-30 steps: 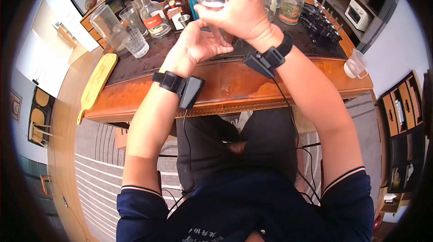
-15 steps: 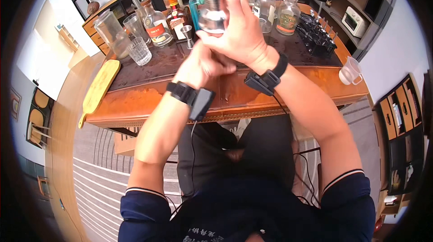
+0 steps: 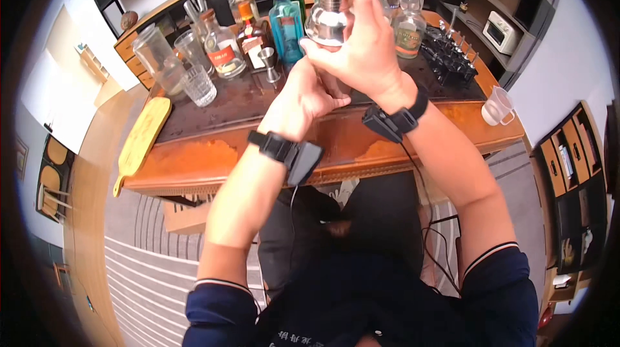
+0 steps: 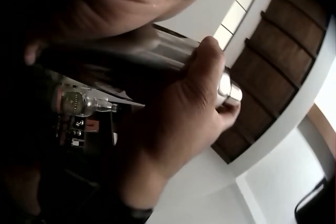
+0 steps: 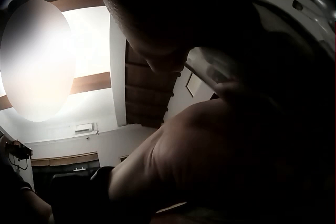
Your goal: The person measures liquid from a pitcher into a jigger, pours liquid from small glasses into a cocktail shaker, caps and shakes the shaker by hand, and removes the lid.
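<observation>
A shiny metal cocktail shaker [image 3: 328, 24] is held upright over the near part of the table, between both hands. My right hand [image 3: 371, 56] grips its upper part, the thumb across the front and the fingers over the shoulder and top. Below, my left hand [image 3: 309, 96] holds the lower end, its fingers largely hidden behind the wrist and shaker. The left wrist view shows the shaker's smooth side [image 4: 173, 48] and bright cap [image 4: 229, 88] beside the right hand [image 4: 178, 113]. A metal jigger [image 3: 268, 64] stands on the table just left of the hands.
Several liquor bottles, among them a blue one [image 3: 286, 24], line the back of the table. At left are a cut-glass tumbler [image 3: 199, 86], a tall clear pitcher [image 3: 156, 56] and a wooden board [image 3: 143, 137]. A black rack [image 3: 450, 56] and a plastic measuring jug [image 3: 497, 108] are at right.
My left hand, spread palm up beneath the shaker a second ago, has closed in around its lower end. Both hands and the shaker have shifted slightly right in view.
</observation>
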Demonstrator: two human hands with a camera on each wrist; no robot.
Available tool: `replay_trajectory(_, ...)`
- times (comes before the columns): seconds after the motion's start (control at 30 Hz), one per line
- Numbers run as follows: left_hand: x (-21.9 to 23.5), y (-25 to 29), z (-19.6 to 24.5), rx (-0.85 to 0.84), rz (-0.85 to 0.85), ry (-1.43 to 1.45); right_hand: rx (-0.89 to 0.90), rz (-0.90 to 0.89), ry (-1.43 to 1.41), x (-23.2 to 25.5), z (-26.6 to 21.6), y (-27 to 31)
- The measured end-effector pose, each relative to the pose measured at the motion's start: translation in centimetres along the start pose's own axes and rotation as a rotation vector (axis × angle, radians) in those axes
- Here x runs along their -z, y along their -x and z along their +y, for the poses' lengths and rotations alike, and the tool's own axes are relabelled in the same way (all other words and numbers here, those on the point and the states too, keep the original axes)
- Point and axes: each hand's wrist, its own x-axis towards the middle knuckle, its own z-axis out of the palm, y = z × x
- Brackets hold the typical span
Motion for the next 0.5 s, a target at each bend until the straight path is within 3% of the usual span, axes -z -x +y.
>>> replay_trajectory(0.07,-3.5,2.0,2.0,-0.152,-0.078,0.003,0.150,0.155,-0.073,0.9,-0.7,-2.0)
replay_trajectory(0.1,-5.3,3.2,3.0,-0.340,-0.122,-0.040,0.099,0.175,-0.011,2.6,-3.2,-2.5)
replay_trajectory(0.13,-6.5,4.0,3.7,-0.529,-0.165,-0.092,0.352,0.296,-0.232,2.3,-2.7,-4.0)
replay_trajectory(0.23,-5.8,4.7,4.4,-0.742,-0.153,-0.088,0.323,0.166,-0.271,1.4,-1.5,-2.9)
replay_trajectory(0.27,-4.5,3.4,3.3,-0.666,-0.133,-0.093,0.296,0.099,-0.279,1.3,-1.2,-1.8)
replay_trajectory(0.33,0.6,-0.5,1.5,0.063,-0.032,0.254,0.063,-0.002,-0.039,-0.6,-0.4,0.3)
replay_trajectory(0.4,0.7,0.3,-1.6,0.073,0.181,0.099,-0.128,-0.091,-0.011,-1.7,0.7,1.1)
replay_trajectory(0.43,0.1,0.3,-0.9,0.069,0.047,0.170,-0.064,-0.084,-0.004,-1.1,0.6,0.0)
replay_trajectory(0.47,-0.2,0.1,0.4,-0.033,0.016,0.146,-0.064,-0.088,-0.005,0.2,-0.2,-1.2)
replay_trajectory(0.5,-1.2,0.4,2.0,-0.136,-0.003,0.070,0.031,0.024,-0.017,1.7,-1.6,-2.6)
